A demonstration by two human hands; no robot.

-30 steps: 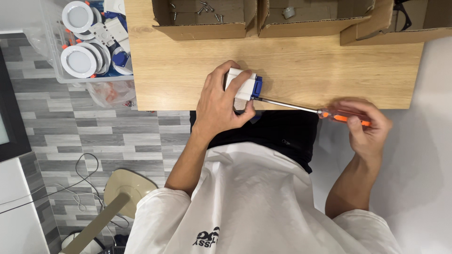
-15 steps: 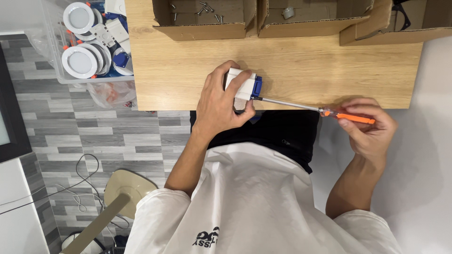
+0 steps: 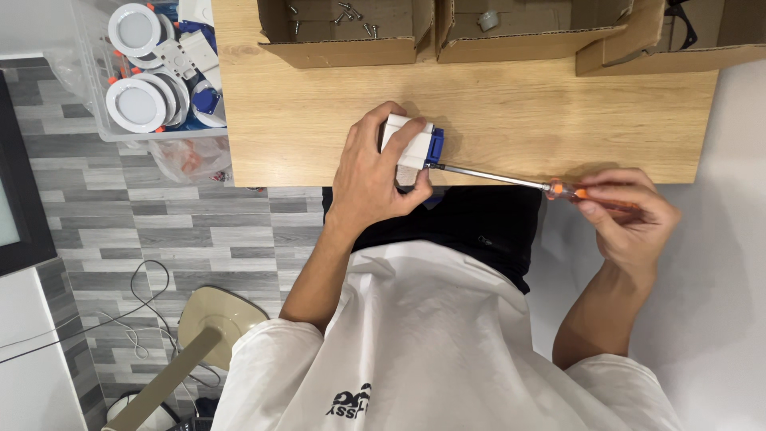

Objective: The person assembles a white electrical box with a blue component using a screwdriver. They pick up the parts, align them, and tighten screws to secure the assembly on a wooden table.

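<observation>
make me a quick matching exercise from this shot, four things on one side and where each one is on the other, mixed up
Things:
1. white box with blue end
2. screwdriver
3. loose screws
4. round white lamps

Places:
A. in the clear plastic bin left of the wooden table
B. under the left hand on the table
C. in the open cardboard box at the table's far edge
D. handle in the right hand, tip at the box's blue end

Pairs: 1-B, 2-D, 3-C, 4-A
</observation>
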